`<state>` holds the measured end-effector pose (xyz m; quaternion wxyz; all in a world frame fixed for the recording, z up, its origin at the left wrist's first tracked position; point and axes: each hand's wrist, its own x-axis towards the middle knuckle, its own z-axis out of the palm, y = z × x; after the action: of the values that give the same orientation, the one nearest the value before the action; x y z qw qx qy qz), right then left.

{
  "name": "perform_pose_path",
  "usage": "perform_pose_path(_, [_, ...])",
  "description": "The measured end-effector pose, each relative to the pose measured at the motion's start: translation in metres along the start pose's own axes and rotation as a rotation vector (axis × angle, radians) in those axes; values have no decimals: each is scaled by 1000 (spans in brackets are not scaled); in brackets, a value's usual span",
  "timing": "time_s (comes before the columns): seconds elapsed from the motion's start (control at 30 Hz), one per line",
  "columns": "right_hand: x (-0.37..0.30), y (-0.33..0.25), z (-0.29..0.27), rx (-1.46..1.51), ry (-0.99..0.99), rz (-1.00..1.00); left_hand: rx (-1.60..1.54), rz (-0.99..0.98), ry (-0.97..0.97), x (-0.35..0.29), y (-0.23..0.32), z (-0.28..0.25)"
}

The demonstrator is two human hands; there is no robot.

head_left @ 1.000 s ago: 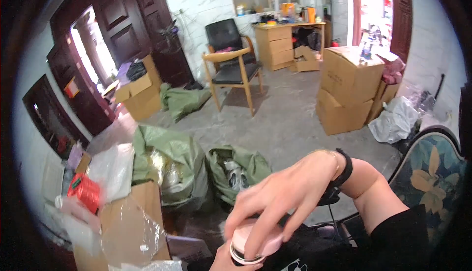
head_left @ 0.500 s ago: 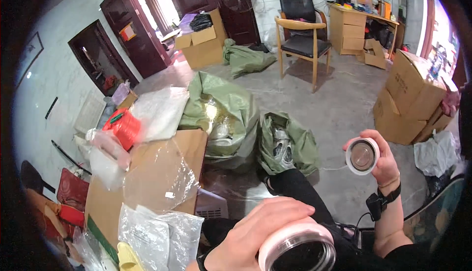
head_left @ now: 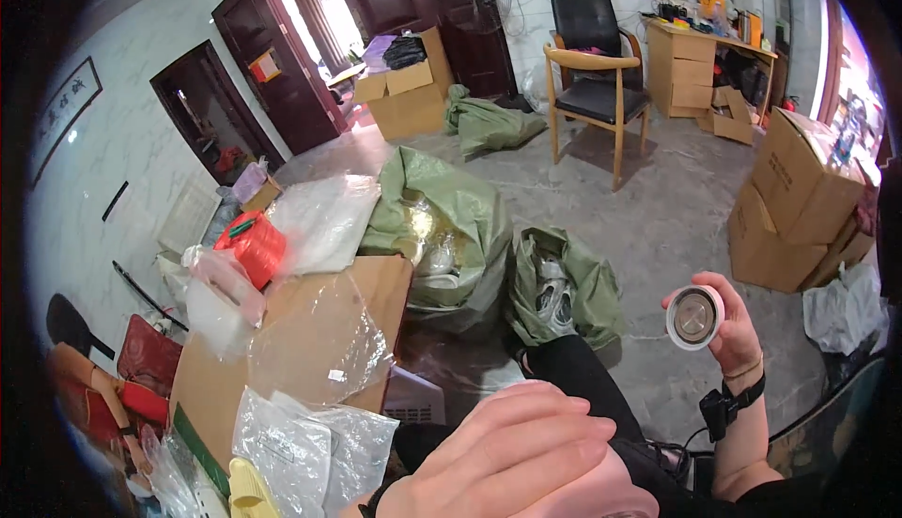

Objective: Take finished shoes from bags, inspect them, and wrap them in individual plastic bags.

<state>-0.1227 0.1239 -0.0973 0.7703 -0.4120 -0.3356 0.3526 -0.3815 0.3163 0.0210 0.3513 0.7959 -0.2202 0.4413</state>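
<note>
My left hand [head_left: 507, 448] is wrapped over the side of a pink round cup [head_left: 606, 494] at the lower edge, in front of my lap. Most of the cup lies below the picture, so its mouth barely shows. Off to the right, my right hand [head_left: 740, 335] grips a white round lid [head_left: 696, 318] by its rim, thumb and fingers on the outer side. The lid's inner face, greyish and metallic-looking with rings, is turned towards me. Cup and lid are well apart.
On my left stands a table with a cardboard top [head_left: 315, 278], bearing clear plastic bags [head_left: 310, 443] and a red roll of twine [head_left: 252, 247]. Green woven sacks [head_left: 451, 185] with wrapped things stand ahead. Cardboard boxes [head_left: 799, 175] are stacked at right; a wooden armchair [head_left: 601, 95] stands farther off.
The cup has tipped away and lower under my left hand, so its open mouth has nearly gone from sight. My right hand still holds the lid, turned slightly. The whole view has shifted a little.
</note>
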Motion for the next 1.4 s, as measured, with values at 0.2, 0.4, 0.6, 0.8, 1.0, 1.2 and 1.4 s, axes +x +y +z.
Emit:
perform_pose_path(0.2, [-2,2,-2,19,-5,-2,232,99,-60,11,3,-13])
perform_pose_path(0.4, [-3,7,0,37,0,-25,325,164,-5,32,21,-17])
perform_pose_path(0.6, [-4,6,2,84,4,-11,334,290,104,41,20,-16])
perform_pose_path(0.8, [-2,9,0,112,5,-20,440,-47,-133,44,48,-31])
perform_pose_path(1.0, [-2,10,1,112,3,-14,501,120,245,42,36,-5])
perform_pose_path(1.2, [-2,12,-1,115,0,-4,597,22,178,57,52,-5])
perform_pose_path(1.4, [-2,10,2,103,7,0,380,-10,67,47,48,-18])
